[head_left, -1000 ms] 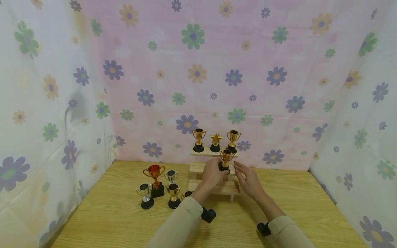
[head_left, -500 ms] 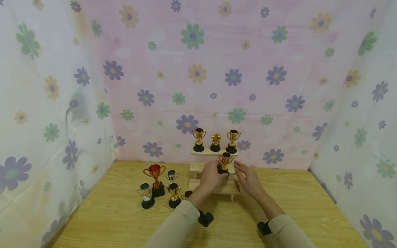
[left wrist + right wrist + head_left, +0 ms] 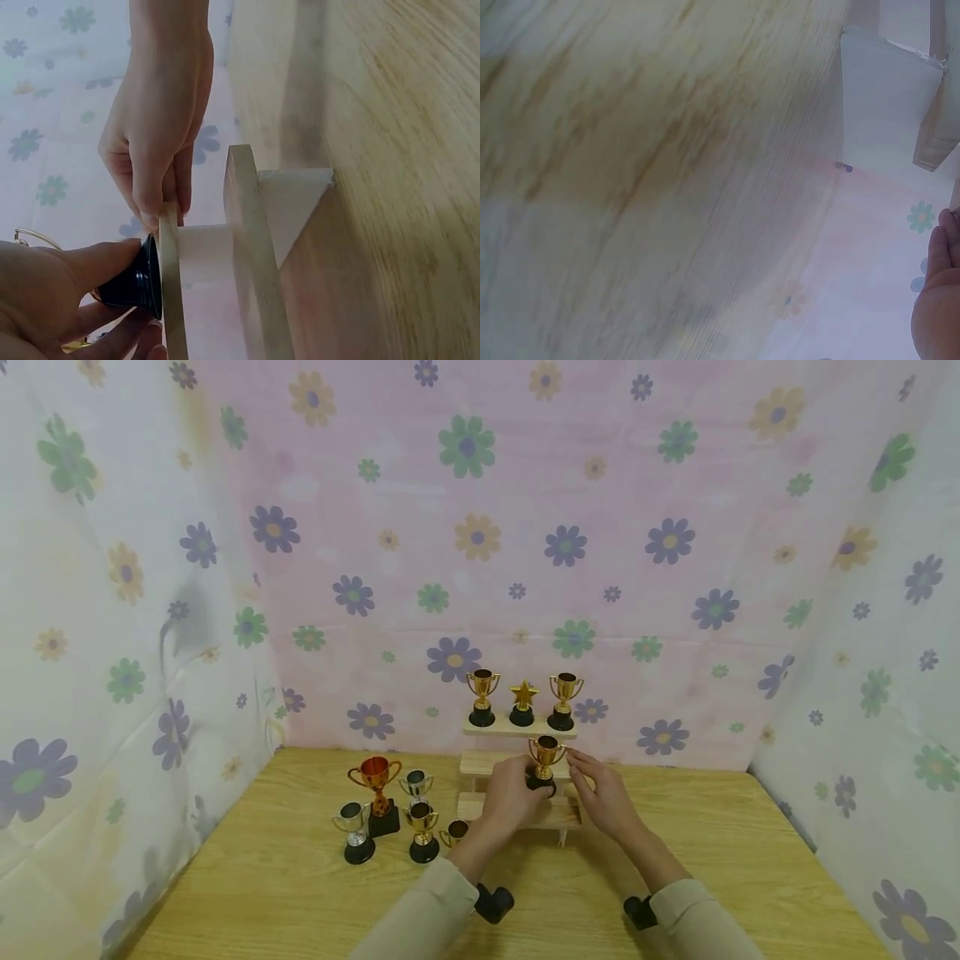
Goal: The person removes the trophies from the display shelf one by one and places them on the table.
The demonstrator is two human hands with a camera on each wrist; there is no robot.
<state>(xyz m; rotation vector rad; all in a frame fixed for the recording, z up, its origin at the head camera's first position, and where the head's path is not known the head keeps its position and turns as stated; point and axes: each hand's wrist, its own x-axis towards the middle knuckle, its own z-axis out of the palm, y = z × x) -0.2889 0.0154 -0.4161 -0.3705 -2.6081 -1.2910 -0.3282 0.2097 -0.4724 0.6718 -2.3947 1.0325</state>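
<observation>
In the head view, my left hand (image 3: 508,797) grips a small gold trophy cup (image 3: 546,755) by its black base, upright at the middle tier of a wooden three-tier display stand (image 3: 480,765). The left wrist view shows the black base (image 3: 133,281) right at the upper face of that shelf (image 3: 174,300), thumb and fingers around it. My right hand (image 3: 606,797) is at the shelf's right end, thumb on one side of the board and fingers on the other, pinching it. Two gold cups (image 3: 483,693) and a gold star trophy (image 3: 523,697) stand on the top tier.
Left of the stand on the wooden table (image 3: 270,877) are a larger orange-red cup (image 3: 378,785), silver cups (image 3: 352,831) and gold cups (image 3: 423,831), one partly hidden by my left forearm. Flowered cloth (image 3: 480,527) encloses the back and sides.
The gold trophy cup in my left hand has come down slightly, closer over the middle shelf. My right hand stays at the shelf's right end.
</observation>
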